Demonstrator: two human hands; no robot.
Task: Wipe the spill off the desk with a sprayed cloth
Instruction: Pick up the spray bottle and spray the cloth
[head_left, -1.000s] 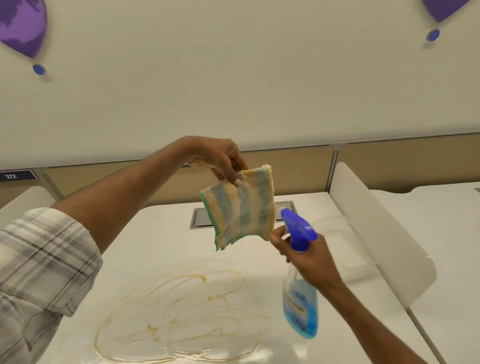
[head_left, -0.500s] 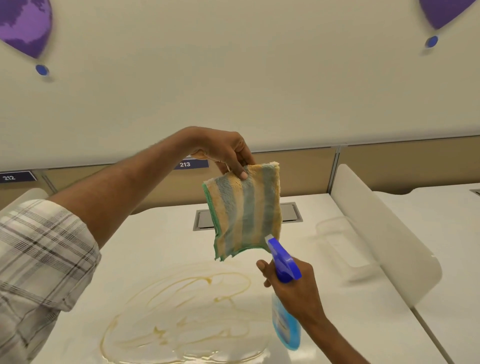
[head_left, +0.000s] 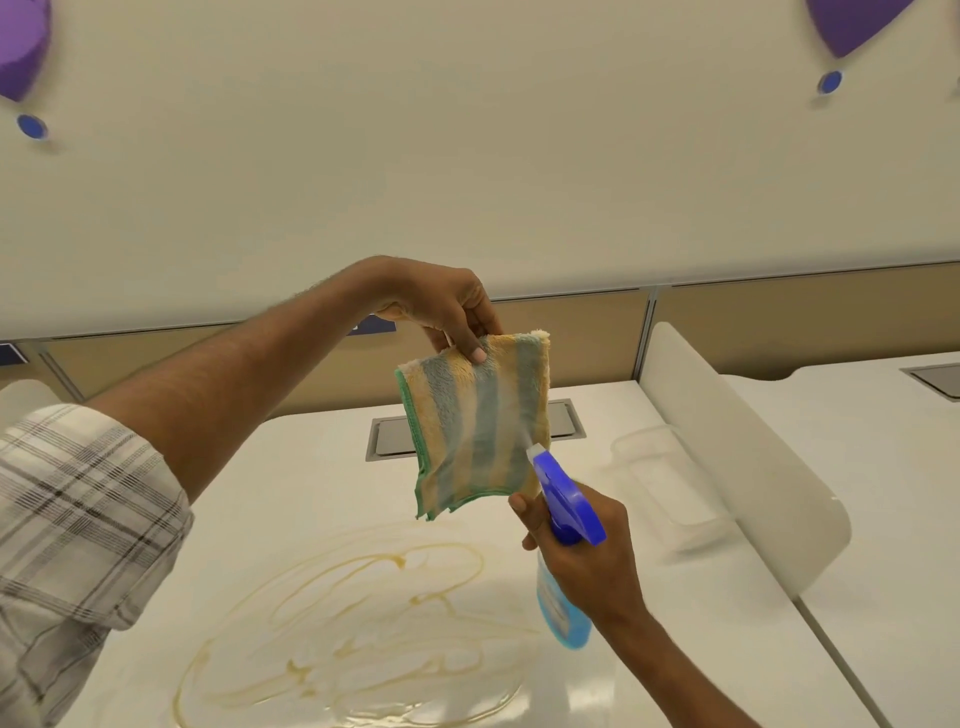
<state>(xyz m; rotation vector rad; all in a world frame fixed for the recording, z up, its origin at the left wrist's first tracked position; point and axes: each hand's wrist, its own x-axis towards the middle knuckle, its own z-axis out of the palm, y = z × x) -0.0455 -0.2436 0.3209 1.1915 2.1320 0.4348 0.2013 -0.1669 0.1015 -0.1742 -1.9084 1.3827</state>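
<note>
My left hand (head_left: 441, 306) pinches the top edge of a striped yellow and grey-blue cloth (head_left: 475, 426) with a green hem, which hangs in the air above the desk. My right hand (head_left: 587, 551) grips a spray bottle (head_left: 563, 597) with a blue trigger head and blue liquid. Its white nozzle points at the cloth's lower right part, almost touching it, and a faint mist shows on the cloth there. Below both hands a yellowish swirled spill (head_left: 353, 629) spreads over the white desk (head_left: 291, 493).
A grey metal cable hatch (head_left: 387, 439) is set into the desk behind the cloth. A white curved divider (head_left: 743, 447) stands along the desk's right side, with another desk beyond it. A beige partition wall rises at the back.
The right hand has brought the spray bottle left and turned the nozzle up to the cloth. The left hand has raised the cloth slightly. Mist now shows at the nozzle.
</note>
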